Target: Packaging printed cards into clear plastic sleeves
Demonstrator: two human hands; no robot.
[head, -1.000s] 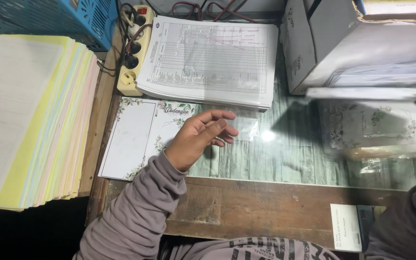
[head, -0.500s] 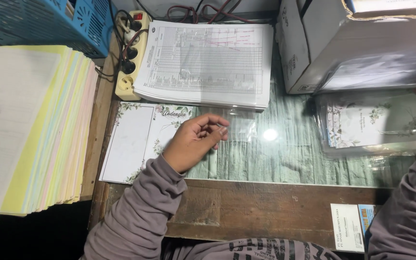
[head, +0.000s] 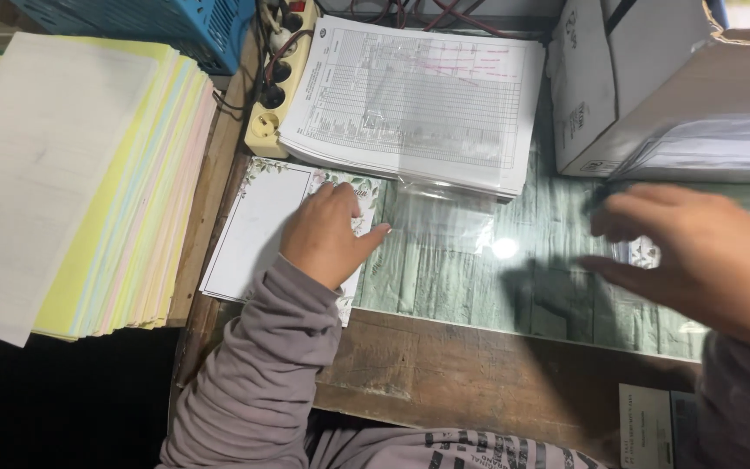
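Note:
My left hand rests palm-down on a white card with a floral border at the left of the glass-topped table, fingers loosely curled, thumb pointing right. A clear plastic sleeve lies just right of it, partly under a stack of printed forms. My right hand hovers blurred over the right side of the table, fingers spread, above another floral card it mostly hides. Neither hand visibly grips anything.
A tall stack of pastel paper sheets sits at the left. A power strip and blue basket lie at the back. Cardboard boxes stand at the back right. A small packet lies on the wooden front edge.
My left hand moved left onto the floral card and turned palm-down. My right hand came in from the right edge over the table. The clear packet of cards at the right is now mostly hidden.

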